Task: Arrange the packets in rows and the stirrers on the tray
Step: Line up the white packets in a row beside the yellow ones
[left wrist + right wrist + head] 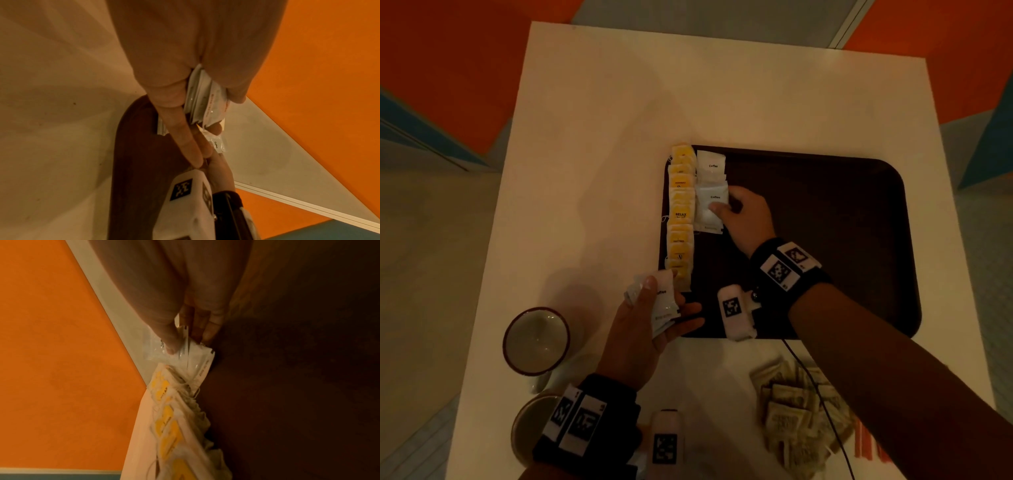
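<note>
A dark brown tray (pixel 825 212) lies on the white table. Along its left edge runs a row of yellow tea packets (pixel 680 212), also seen in the right wrist view (pixel 168 428). Beside it a row of white coffee packets (pixel 710 171) begins. My right hand (pixel 726 209) pinches a white coffee packet (pixel 710 209) (pixel 158 350) lying in that row, thumb on top. My left hand (pixel 654 308) grips a small stack of white coffee packets (pixel 664 301) (pixel 205 104) at the tray's near left corner. Orange stirrers (pixel 864 442) lie at the table's near right.
A heap of beige packets (pixel 798 411) lies on the table near right, crossed by a black cable (pixel 822 401). A round bowl (pixel 536 339) and a second dish (pixel 527 428) stand at the near left. The tray's right part is bare.
</note>
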Demonstrator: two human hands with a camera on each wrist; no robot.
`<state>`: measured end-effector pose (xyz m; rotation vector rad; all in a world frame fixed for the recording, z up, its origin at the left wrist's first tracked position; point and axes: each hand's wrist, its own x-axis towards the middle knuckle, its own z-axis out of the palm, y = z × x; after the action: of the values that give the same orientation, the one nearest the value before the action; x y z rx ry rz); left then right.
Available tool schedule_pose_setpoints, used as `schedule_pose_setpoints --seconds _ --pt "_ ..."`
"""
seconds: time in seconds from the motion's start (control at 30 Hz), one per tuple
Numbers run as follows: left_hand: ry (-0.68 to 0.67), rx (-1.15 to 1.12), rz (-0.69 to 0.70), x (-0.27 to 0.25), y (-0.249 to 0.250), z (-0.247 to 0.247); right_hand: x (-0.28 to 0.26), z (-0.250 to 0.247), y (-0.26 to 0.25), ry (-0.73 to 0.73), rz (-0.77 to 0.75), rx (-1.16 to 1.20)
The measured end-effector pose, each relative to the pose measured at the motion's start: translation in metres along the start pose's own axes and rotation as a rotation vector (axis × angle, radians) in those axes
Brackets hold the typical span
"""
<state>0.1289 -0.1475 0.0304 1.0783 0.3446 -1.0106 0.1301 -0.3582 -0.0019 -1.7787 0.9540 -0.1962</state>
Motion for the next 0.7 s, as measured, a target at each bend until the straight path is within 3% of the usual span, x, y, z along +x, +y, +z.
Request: schedule_pose_setpoints --seconds 0.17,0.33,0.5,0.7 --pt "0.012 0.013 -0.003 0.000 0.001 0.001 0.003 0.003 0.001 0.098 -0.052 -0.059" --pt "0.014 0.014 -0.006 0.001 0.002 0.002 -0.003 -0.007 -0.002 0.241 -0.043 0.034" --pt "0.019 0.023 -0.006 0.001 -0.001 0.002 -0.023 -0.016 0.010 0.118 0.180 0.156" --pt "0.004 0.044 -0.005 -0.001 -0.002 0.003 -0.029 -0.007 0.020 0.015 0.143 -0.082"
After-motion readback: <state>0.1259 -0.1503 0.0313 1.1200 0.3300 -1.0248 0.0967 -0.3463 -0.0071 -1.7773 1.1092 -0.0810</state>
